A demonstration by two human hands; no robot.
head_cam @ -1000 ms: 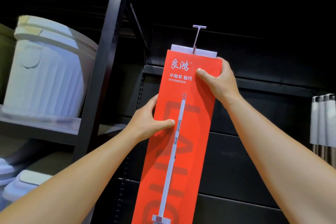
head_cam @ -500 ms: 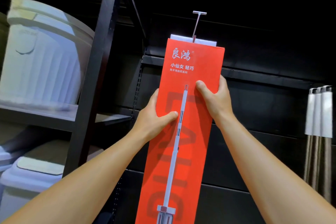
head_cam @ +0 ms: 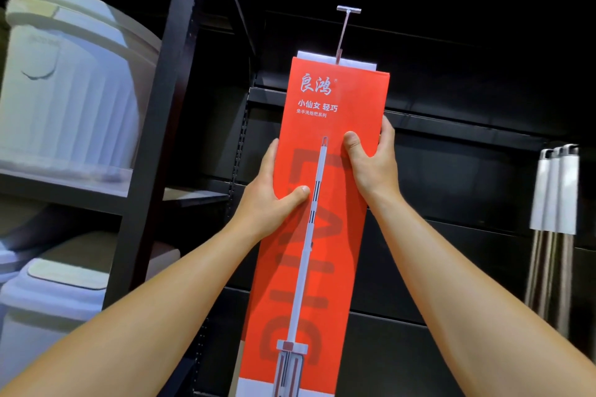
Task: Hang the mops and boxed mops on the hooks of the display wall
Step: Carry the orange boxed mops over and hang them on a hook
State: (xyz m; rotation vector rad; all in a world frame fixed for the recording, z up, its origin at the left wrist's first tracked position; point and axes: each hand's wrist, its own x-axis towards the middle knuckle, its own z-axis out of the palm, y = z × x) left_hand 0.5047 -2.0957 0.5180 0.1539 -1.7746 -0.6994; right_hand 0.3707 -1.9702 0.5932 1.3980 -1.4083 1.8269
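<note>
Hands grip a tall orange mop box by its side edges, left hand lower, right hand higher, steadying it upright where it hangs beneath a metal display hook on the black wall.

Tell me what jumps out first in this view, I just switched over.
A tall red mop box fills the centre, held against the dark display wall, left hand on its left edge, right hand on its right edge. A metal hook sticks up above its top. White bins sit on the shelves at left; hanging mops at far right.
</note>
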